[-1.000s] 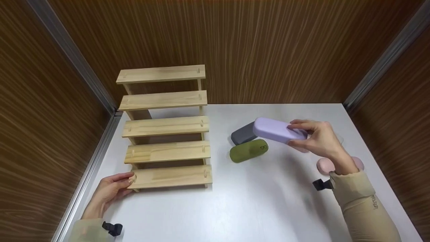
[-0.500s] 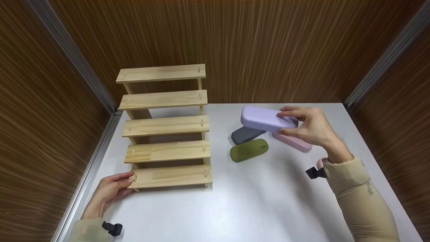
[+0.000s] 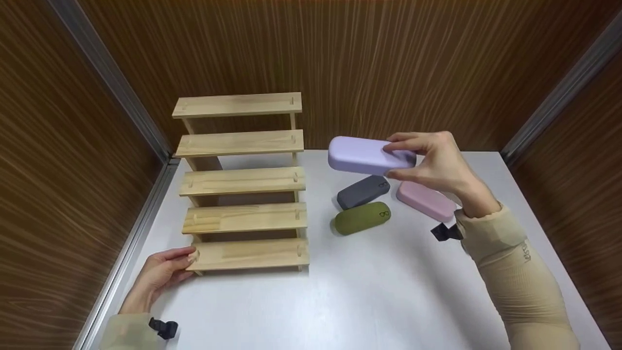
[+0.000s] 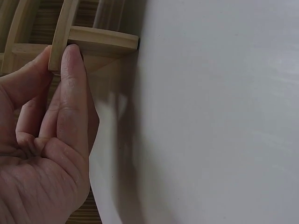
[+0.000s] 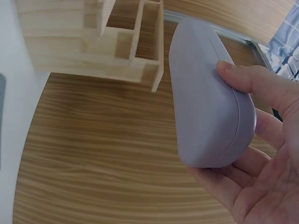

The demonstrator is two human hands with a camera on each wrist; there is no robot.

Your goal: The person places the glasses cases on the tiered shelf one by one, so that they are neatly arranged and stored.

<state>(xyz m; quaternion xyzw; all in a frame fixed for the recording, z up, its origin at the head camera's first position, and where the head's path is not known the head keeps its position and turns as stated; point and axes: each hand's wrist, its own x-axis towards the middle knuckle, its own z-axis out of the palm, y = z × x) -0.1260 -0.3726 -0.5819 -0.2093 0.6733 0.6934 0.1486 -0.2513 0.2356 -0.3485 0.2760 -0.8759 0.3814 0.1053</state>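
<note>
A lavender glasses case (image 3: 362, 154) is held up off the table by my right hand (image 3: 432, 158), thumb on one side and fingers on the other at its right end. The right wrist view shows the case (image 5: 203, 98) closed, its seam running along the side. My left hand (image 3: 163, 272) pinches the left end of the lowest shelf board of a wooden tiered rack (image 3: 248, 255). In the left wrist view, thumb and fingers (image 4: 72, 93) lie on either side of the board's edge.
Below the raised case, a dark grey glasses case (image 3: 362, 192), an olive green one (image 3: 362, 218) and a pink one (image 3: 427, 200) lie on the white table (image 3: 369, 291). Wood-grain panels (image 3: 388, 63) enclose the back and both sides.
My right hand has carried the lavender case up and to the left, uncovering more of the pink and dark grey cases. The left hand stays at the rack.
</note>
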